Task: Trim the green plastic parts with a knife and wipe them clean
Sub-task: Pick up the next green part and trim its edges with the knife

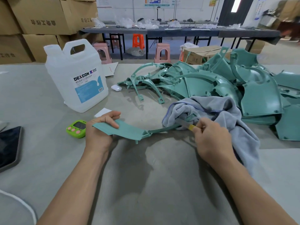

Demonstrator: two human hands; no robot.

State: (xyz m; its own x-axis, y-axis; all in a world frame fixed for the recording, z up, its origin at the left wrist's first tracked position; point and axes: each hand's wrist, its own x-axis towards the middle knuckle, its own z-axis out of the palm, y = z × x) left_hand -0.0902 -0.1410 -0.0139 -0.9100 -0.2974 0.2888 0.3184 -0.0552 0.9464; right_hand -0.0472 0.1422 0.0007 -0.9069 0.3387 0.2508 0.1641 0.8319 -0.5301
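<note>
1. Dark flat tablet with a grey edge [9,146]: far left of the translucent white plastic jug labelled DEXCON [76,75] and nearer the person, lying flat on the grey table covering [48,168], partly cut off by the picture's edge.
2. Lime-green plastic timer with pink buttons [76,128]: in front of the jug, on the table, just beside the left hand.
3. The jug itself: upright, handle on top, blue and white label facing the person.
4. Small white paper slip [102,112]: at the jug's front right corner.
5. Left hand [99,129]: in front of the jug, slightly right; fingers curled under and thumb on top, gripping the flat end of item 7.
6. White rounded earbud case [116,87]: just right of the jug.
7. Green plastic part, a flat panel with a thin curved arm [128,129]: right of and nearer than the jug, held low over the table; its far end is tucked into item 10.
8. Utility knife, yellow body, grey blade [189,125]: further right; blade laid against the thin arm.
9. Right hand [211,138]: fingers pinching the knife.
10. Grey-blue terry towel [227,114]: crumpled, well right of the jug.
11. Heap of green plastic curved shells and frames [211,82]: right of the jug, behind the towel, touching it.
</note>
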